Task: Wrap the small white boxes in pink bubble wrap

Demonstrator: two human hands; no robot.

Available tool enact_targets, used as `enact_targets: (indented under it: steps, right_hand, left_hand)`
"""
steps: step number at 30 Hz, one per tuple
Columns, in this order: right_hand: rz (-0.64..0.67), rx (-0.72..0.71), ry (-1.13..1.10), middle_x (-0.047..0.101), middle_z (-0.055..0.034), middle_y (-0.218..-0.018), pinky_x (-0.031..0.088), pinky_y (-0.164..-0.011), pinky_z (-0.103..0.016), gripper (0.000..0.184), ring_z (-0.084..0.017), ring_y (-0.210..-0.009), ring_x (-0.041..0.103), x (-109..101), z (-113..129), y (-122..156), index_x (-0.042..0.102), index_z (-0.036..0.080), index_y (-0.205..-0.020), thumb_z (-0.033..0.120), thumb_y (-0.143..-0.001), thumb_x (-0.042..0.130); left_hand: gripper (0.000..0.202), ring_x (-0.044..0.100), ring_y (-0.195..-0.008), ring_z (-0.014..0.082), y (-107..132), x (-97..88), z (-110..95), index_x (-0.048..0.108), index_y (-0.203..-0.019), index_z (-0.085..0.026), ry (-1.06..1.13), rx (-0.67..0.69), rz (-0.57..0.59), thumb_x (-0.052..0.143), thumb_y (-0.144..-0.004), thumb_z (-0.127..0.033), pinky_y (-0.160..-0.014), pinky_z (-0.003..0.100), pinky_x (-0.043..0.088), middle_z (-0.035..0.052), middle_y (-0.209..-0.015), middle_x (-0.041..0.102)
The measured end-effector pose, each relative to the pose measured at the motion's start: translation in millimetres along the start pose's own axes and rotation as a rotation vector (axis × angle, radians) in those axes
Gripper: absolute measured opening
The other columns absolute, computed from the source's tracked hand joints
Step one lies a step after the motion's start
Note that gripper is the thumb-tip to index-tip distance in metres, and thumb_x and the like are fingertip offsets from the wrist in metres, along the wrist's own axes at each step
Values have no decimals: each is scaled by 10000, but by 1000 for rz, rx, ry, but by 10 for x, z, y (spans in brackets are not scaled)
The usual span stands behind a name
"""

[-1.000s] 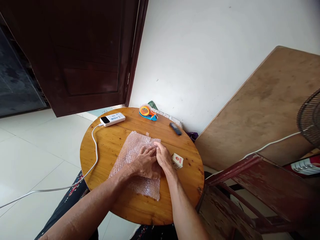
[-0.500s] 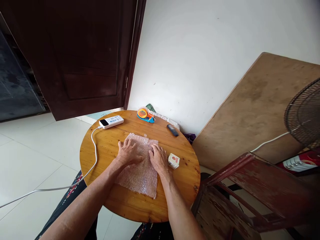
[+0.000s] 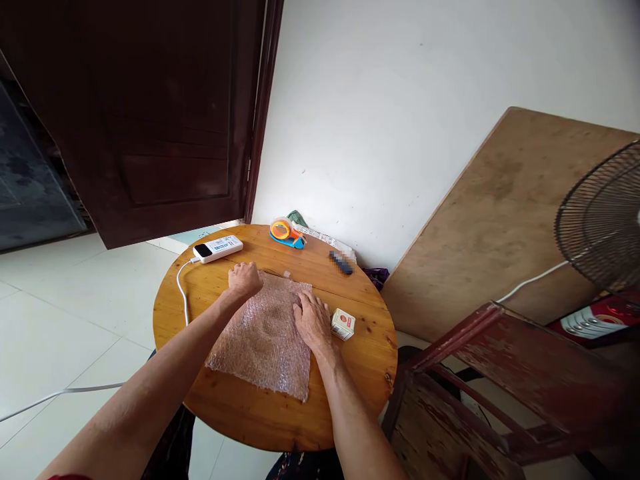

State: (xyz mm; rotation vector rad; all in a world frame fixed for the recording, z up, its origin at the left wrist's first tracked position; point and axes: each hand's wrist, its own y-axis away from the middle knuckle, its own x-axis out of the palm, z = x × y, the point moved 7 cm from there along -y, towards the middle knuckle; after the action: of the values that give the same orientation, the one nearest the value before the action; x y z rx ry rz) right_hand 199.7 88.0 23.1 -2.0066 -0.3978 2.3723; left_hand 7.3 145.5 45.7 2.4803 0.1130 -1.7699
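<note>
1. The left hand point(image 3: 245, 279) has moved from lying spread on the wrap point(image 3: 265, 333) to its far left corner; its fingers are now curled, but whether they pinch the plastic I cannot tell.
2. The right hand point(image 3: 313, 320) stays by the far right edge, palm down, fingers extended, grasping nothing.
3. The wrap lies on the table point(image 3: 370, 373), its middle now bared between the 2 hands.
4. That suggests a switch from 2-handed smoothing to 1 hand steadying, 1 working the corner.
5. The box point(image 3: 343, 323) remains just beside the right hand.
</note>
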Motion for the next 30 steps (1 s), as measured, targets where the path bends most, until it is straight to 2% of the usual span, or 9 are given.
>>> enact_targets:
  steps: [4,7,13,17,20,23,27,28,30]
  right_hand:
    - [-9,-5,-7,549,-100,-1428,350,-1025,-399,365,-258,-1249,514,-1,0,3,576,172,-1314,254,-988,436]
    - [-13,-6,-13,547,-99,-1430,353,-1019,-401,368,-259,-1250,513,4,-5,4,573,170,-1319,256,-989,432]
    - [-1,-7,-21,536,-103,-1441,344,-1035,-411,380,-255,-1270,499,17,-7,4,565,184,-1334,255,-986,429]
    - [1,-4,-29,528,-98,-1451,338,-1039,-411,388,-258,-1269,500,18,-5,3,556,191,-1346,259,-990,419]
    - [-4,-12,-32,521,-104,-1457,336,-1043,-407,392,-260,-1278,494,17,0,-4,551,167,-1350,257,-995,412]
    - [-4,-19,-23,510,-109,-1467,334,-1046,-415,388,-266,-1300,474,25,-2,-12,545,159,-1348,253,-998,404]
    - [-14,-26,-18,512,-106,-1463,334,-1045,-414,375,-259,-1317,457,37,-10,-13,536,187,-1343,259,-1010,379]
    - [-18,-26,-18,513,-102,-1461,335,-1045,-412,372,-256,-1318,457,39,-13,-12,533,194,-1342,255,-1012,374]
    - [-22,-27,-19,518,-93,-1456,342,-1037,-404,361,-250,-1307,469,42,-17,-11,536,203,-1328,239,-1014,362]
  left_hand:
    - [216,641,-1101,306,-151,60,31,675,-977,-160,34,-37,64,562,-809,-233,-882,372,496,170,-1110,707]
    - [197,654,-1079,275,-182,95,20,674,-971,-197,71,-26,50,556,-816,-227,-854,331,498,118,-1087,724]
    - [360,661,-1061,261,-173,113,78,561,-1227,-230,124,-25,-47,455,-884,-205,-825,327,502,88,-1114,718]
    - [457,620,-1135,269,-103,45,104,482,-1341,-211,110,-9,-117,420,-891,-160,-903,357,482,115,-1199,674]
    - [458,529,-1243,307,40,-69,56,498,-1342,-189,76,29,-188,430,-889,-163,-997,419,435,153,-1294,594]
    - [422,513,-1240,306,280,-124,-81,563,-1288,-193,59,139,-196,429,-889,-157,-1020,439,424,142,-1277,590]
    - [329,570,-1163,221,733,18,-344,650,-1173,-233,67,422,-63,552,-859,-213,-1040,331,439,58,-1208,652]
    - [343,556,-1189,237,871,86,-428,640,-1196,-213,61,545,-8,566,-861,-236,-1058,356,431,78,-1241,639]
    - [436,512,-1262,292,1072,185,-478,610,-1250,-191,28,630,36,633,-827,-295,-1090,431,407,119,-1340,584]
